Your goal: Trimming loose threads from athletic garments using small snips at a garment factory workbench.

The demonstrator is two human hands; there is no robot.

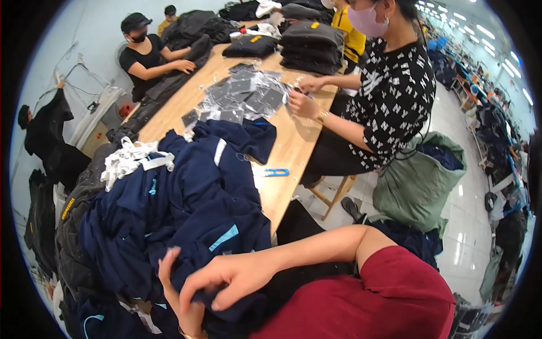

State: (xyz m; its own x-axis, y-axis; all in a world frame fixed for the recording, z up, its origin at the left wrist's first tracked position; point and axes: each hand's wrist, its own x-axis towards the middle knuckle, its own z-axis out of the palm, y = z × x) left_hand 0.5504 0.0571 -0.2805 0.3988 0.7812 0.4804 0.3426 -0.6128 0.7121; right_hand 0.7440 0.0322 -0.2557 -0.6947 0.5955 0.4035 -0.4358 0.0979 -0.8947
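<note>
Gripping a fold of navy cloth at the lower middle of the frame, the right hand [234, 278] curls its fingers down over a navy garment [192, 226] with light blue stripes. Just left of it, the left hand [179, 294] comes up from the bottom edge, fingers spread against the same cloth; whether it pinches the fabric cannot be told. That garment tops a dark heap on the wooden table [285, 152]. Blue snips [275, 172] lie at centre, white straps [132, 158] centre left, clear packets [243, 96] further up.

pale wall [68, 51] | glossy tiled floor [468, 209] | long wooden table [293, 147] | ceiling strip lights [480, 28]
</note>
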